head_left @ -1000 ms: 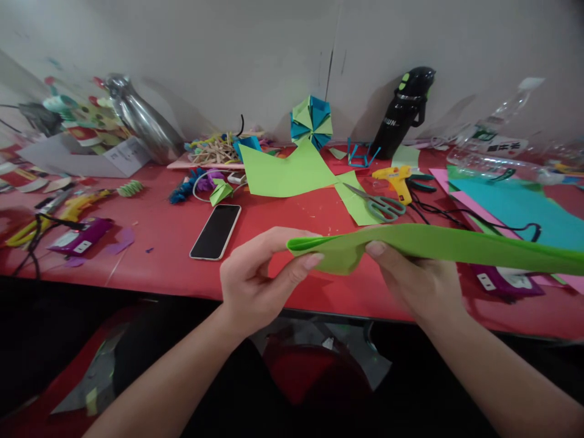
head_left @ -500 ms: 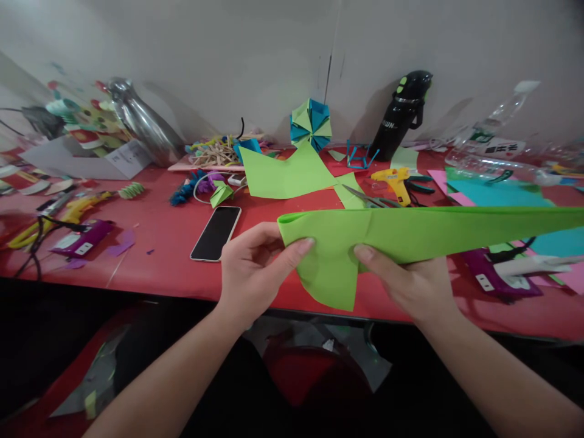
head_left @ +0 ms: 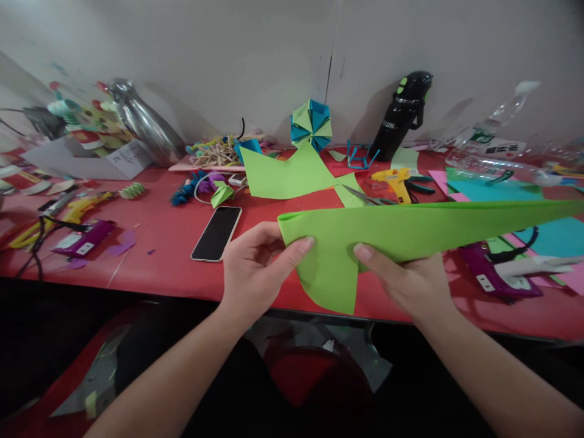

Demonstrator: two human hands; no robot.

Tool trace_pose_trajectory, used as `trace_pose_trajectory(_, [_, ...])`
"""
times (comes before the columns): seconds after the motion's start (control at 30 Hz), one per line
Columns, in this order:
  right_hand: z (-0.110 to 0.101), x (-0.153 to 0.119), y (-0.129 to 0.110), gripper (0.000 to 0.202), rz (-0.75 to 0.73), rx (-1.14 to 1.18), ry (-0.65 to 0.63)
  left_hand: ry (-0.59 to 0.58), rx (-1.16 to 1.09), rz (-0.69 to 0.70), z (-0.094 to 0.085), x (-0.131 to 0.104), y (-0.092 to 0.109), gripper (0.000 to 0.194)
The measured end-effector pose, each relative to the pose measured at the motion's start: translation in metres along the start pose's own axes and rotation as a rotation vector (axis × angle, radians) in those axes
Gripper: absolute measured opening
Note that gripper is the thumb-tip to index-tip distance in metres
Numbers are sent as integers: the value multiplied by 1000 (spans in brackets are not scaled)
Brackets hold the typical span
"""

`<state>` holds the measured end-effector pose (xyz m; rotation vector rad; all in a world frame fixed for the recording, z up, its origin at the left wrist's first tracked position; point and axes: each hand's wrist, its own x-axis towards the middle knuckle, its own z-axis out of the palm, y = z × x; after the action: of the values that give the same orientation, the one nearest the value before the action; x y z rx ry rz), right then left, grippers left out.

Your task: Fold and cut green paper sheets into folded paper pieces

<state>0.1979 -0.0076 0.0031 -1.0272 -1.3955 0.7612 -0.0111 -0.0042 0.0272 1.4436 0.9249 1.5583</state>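
A folded sheet of green paper is held up above the front part of the red table. My left hand pinches its left end, thumb on the near face and fingers behind. My right hand grips it near the middle, thumb in front, the other fingers mostly hidden behind. A rounded flap hangs down between the hands, and a long narrowing part reaches to the right edge of the view. Behind it lie a loose green sheet and scissors.
A phone lies left of my left hand. Further back are a yellow glue gun, a black bottle, a blue-green paper ball and a metal flask. Purple power strips and coloured sheets lie at the sides.
The right part of the folded green paper has risen slightly, and the crease by my right thumb shows less. Both hands keep almost the same place and hold.
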Motion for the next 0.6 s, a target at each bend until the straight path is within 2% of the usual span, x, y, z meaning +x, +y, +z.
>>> trace_pose_trajectory(0.2, [-3,-4,5,28,48,-31,61,5,15,-14,1,-1,1,8])
trace_pose_trajectory(0.37, [-3,-3,3,29,66,-42,53,10,31,-10,1,0,1,8])
trace_pose_trajectory(0.6, [5,1,5,26,116,102,17,10,15,-39,1,4,-4,12])
